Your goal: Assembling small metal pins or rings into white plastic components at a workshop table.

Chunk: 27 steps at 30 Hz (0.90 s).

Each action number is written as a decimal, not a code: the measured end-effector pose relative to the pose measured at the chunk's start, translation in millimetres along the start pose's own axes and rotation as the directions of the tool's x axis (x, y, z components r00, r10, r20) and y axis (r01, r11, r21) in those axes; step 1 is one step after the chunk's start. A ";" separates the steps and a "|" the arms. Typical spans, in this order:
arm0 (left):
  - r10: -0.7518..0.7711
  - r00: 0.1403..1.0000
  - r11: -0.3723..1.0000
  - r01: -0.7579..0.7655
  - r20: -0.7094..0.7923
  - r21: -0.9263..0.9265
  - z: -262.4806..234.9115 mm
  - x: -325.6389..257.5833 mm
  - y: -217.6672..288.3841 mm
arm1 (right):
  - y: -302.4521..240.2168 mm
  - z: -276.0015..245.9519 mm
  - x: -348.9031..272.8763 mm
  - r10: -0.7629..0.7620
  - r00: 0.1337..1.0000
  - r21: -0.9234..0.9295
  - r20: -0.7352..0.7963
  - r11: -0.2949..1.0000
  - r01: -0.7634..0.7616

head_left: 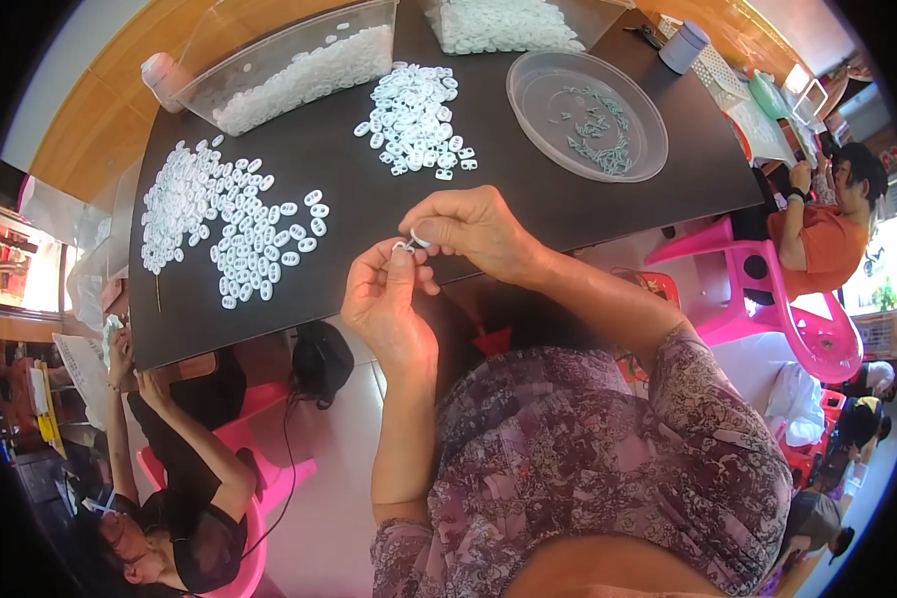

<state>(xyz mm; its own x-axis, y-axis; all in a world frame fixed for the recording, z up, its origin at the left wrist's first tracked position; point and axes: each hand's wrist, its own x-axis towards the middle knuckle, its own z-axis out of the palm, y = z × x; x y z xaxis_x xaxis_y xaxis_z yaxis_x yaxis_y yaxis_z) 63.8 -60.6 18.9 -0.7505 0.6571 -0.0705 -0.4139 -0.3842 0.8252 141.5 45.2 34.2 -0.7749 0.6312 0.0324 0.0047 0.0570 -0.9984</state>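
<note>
Just past the table's near edge, my two hands meet fingertip to fingertip. Between the thumb and fingers of my left hand [394,304] is a small white plastic piece [402,246]. My right hand [483,234] pinches another small white piece [420,238], close against the first; whether the two are joined is too small to tell. Beyond my hands lies a heap of white oval two-holed pieces [409,115]. More of these ovals are spread in a left-hand pile [259,239]. A round clear tray [528,95] at the right holds small green slivers [603,154].
Clear plastic bins [209,100] of white pieces stand along the dark table's [319,164] far side. A lidded container [685,47] sits far right, a pinkish bottle [162,78] far left. People sit at both sides, one by a pink chair [807,329].
</note>
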 end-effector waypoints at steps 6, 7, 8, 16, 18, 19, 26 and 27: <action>-0.016 0.999 1.000 0.015 -0.034 -0.028 -2.5 -1.1 4.8 | 2.8 -5.9 -1.4 0.025 0.997 0.003 0.066 1.000 -0.026; -0.005 0.999 1.000 0.005 -0.038 -0.007 -2.7 -1.2 5.2 | 3.6 -6.4 -1.6 0.022 0.996 0.058 0.082 0.998 -0.027; 0.004 0.999 1.000 -0.004 -0.042 0.013 -2.9 -1.6 5.3 | 4.3 -6.7 -1.9 0.018 0.995 0.113 0.097 0.993 -0.029; 0.040 0.999 0.992 -0.037 -0.026 0.119 -4.2 -7.2 7.1 | -4.2 -7.6 -0.6 0.078 0.996 0.048 0.036 0.996 -0.080; 0.040 0.999 0.991 -0.037 -0.024 0.127 -3.6 -7.8 6.9 | -3.8 -8.5 -0.8 0.104 0.994 0.022 0.023 0.994 -0.105; 0.026 0.999 0.992 -0.023 -0.019 0.123 -3.6 -7.5 6.1 | -3.9 -8.9 -1.0 0.106 0.994 0.032 0.027 0.994 -0.106; 0.013 0.999 0.993 -0.009 -0.032 0.120 -4.0 -7.6 5.1 | -2.9 -6.0 0.2 0.095 0.995 0.036 0.024 0.995 -0.095; 0.014 0.999 0.993 -0.009 -0.033 0.120 -5.3 -7.4 5.1 | -3.3 -5.0 0.1 0.095 0.995 0.036 0.025 0.995 -0.096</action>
<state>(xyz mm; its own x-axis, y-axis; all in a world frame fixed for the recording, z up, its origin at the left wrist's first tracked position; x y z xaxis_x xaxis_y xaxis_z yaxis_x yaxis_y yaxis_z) 64.5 -70.9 20.6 -0.7725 0.6303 -0.0776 -0.3420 -0.3099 0.8871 144.6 49.0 37.7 -0.7868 0.6140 -0.0635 0.0560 -0.0315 -0.9979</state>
